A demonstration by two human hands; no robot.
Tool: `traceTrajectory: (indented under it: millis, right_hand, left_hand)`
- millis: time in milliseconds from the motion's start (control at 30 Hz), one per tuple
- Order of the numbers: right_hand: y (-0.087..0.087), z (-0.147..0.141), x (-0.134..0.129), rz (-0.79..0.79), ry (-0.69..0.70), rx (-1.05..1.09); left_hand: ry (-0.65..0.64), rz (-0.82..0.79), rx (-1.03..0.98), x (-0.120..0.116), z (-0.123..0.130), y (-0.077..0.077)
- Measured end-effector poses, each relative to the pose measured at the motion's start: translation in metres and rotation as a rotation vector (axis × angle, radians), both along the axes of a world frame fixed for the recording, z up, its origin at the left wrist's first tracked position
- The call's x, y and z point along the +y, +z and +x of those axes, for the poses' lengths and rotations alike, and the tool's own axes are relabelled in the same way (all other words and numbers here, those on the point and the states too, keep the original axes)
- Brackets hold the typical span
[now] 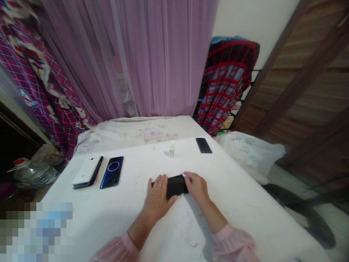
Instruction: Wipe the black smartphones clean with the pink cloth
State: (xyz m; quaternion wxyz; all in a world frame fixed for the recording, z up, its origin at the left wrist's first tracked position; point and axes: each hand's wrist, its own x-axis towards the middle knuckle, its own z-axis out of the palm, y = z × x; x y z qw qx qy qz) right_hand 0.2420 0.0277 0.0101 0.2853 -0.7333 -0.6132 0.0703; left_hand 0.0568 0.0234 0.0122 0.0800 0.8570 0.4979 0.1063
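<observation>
The left hand (158, 198) lies spread over one end of a black phone (176, 186) flat on the white desk (234, 203); the right hand (196, 187) pinches something small and pinkish (186, 175) at its other end. Beyond stands a small bottle (171, 150), with another dark phone (203, 145) farther right.

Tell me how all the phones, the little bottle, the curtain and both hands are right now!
Black phone: flat, under the hands
Left hand: spread on that phone
Right hand: fingers bent at its end
Blue phone: flat, back up
White phone: back up, stacked
Far dark phone: flat
Small bottle: upright
Purple curtain: drawn across
</observation>
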Motion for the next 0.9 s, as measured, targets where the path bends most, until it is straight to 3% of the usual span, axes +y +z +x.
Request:
traceTrajectory:
  millis: [133,433,700,900]
  right_hand:
    - [0.002,-0.002,0.006,0.012,0.005,0.007]
    - [-0.004,0.010,-0.039,-0.031,0.048,0.093]
    - [0.000,-0.005,0.011,-0.010,0.007,0.064]
    - [-0.007,-0.007,0.014,0.034,0.025,0.077]
  left_hand:
    - [0.016,-0.005,0.005,0.000,0.001,0.000]
    - [0.022,0.047,0.054,0.000,0.002,-0.003]
    - [-0.006,0.098,0.064,0.002,-0.002,-0.010]
    - [-0.006,0.131,0.009,0.007,-0.004,-0.021]
